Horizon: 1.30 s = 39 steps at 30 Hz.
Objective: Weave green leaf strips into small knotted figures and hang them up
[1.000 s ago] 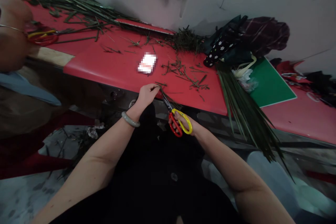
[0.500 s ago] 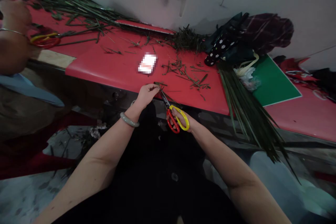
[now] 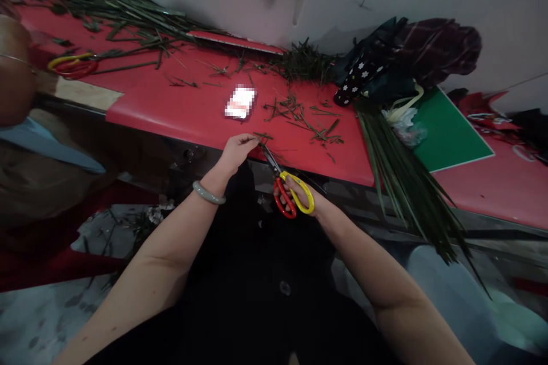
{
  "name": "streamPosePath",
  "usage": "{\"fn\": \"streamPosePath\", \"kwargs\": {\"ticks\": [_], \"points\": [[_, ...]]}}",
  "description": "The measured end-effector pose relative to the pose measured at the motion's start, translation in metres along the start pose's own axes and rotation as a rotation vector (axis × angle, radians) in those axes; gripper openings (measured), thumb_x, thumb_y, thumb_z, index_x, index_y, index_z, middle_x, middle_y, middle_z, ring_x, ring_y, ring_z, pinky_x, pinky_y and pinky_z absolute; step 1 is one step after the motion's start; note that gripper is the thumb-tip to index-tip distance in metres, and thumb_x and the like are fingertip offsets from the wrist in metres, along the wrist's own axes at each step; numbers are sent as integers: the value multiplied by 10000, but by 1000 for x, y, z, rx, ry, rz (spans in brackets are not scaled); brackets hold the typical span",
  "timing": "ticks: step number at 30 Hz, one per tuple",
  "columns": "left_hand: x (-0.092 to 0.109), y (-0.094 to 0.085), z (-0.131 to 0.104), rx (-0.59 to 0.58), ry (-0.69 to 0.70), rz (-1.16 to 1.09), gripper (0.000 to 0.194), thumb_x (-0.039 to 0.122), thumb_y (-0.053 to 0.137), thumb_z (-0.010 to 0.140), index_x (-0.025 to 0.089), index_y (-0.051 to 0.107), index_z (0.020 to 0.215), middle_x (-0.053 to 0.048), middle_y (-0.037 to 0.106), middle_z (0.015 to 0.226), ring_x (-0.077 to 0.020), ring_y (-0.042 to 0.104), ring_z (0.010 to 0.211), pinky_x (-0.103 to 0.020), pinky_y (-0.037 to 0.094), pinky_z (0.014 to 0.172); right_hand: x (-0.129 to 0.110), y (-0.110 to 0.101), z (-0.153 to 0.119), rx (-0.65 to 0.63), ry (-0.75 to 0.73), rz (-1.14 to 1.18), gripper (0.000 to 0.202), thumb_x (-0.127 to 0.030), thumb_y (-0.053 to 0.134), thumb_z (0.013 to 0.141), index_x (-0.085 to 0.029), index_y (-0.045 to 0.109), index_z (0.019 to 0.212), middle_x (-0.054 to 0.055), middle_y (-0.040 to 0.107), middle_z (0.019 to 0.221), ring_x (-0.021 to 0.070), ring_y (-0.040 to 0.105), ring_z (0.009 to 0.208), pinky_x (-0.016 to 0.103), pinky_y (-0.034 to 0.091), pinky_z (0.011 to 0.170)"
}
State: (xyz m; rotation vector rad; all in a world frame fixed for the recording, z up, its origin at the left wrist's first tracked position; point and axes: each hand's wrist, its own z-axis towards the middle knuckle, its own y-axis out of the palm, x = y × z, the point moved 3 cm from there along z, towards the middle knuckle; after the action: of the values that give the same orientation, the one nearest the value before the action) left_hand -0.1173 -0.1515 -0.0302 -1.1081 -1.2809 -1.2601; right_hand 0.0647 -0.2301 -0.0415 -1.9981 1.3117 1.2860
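My left hand [image 3: 240, 148] is closed in a pinch at the table's front edge, with what looks like a thin dark leaf strip at its fingertips. In my right hand [image 3: 295, 188] is a pair of scissors [image 3: 285, 179] with one red and one yellow handle loop. The blades point up and left, their tips right at my left fingertips. A thin dark strand runs beside the scissors toward the lower right. Short green leaf scraps [image 3: 263, 136] lie on the red tabletop [image 3: 192, 117] just beyond the fingertips.
A lit phone [image 3: 240, 101] lies ahead. More cuttings [image 3: 299, 117] are scattered to its right. Long leaves [image 3: 398, 177] overhang the edge beside a green board [image 3: 454, 137]. At left are another pair of scissors [image 3: 72, 65], a leaf pile [image 3: 124, 5] and another person's arm [image 3: 15, 74].
The scissors and my right hand have shifted slightly right and down. A thin strand now shows right of the scissors. The other person's arm at left has drawn back toward the frame edge.
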Motion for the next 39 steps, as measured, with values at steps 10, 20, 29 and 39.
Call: {"fn": "streamPosePath", "kwargs": {"ticks": [10,20,29,39], "points": [[4,0,0,-20,-60,-37,139,251,626,653,144,656,736,-31,678,777,-122,593,748,-276,451,771,-1,1,9,16,-4,-37,601,-718,399,690,-143,573,721,-4,529,512,63,474,400,175,425,375],[7,1,0,-42,-45,-57,113,242,640,641,161,663,718,-20,677,783,-121,584,766,-290,428,809,-5,2,8,76,12,-29,620,-734,361,694,-146,555,663,-9,492,428,67,430,333,184,365,331],[8,1,0,-32,-53,-41,136,233,636,643,155,667,750,-39,678,808,-136,582,788,-313,421,826,-4,6,5,79,-47,46,578,-714,453,660,-148,548,730,-6,544,546,56,460,374,180,395,354],[9,2,0,-47,-61,-60,143,233,642,635,161,675,754,-32,684,791,-141,595,798,-315,421,844,-8,15,1,60,-64,49,579,-725,450,646,-155,508,733,-32,507,486,50,439,351,163,365,333]]}}
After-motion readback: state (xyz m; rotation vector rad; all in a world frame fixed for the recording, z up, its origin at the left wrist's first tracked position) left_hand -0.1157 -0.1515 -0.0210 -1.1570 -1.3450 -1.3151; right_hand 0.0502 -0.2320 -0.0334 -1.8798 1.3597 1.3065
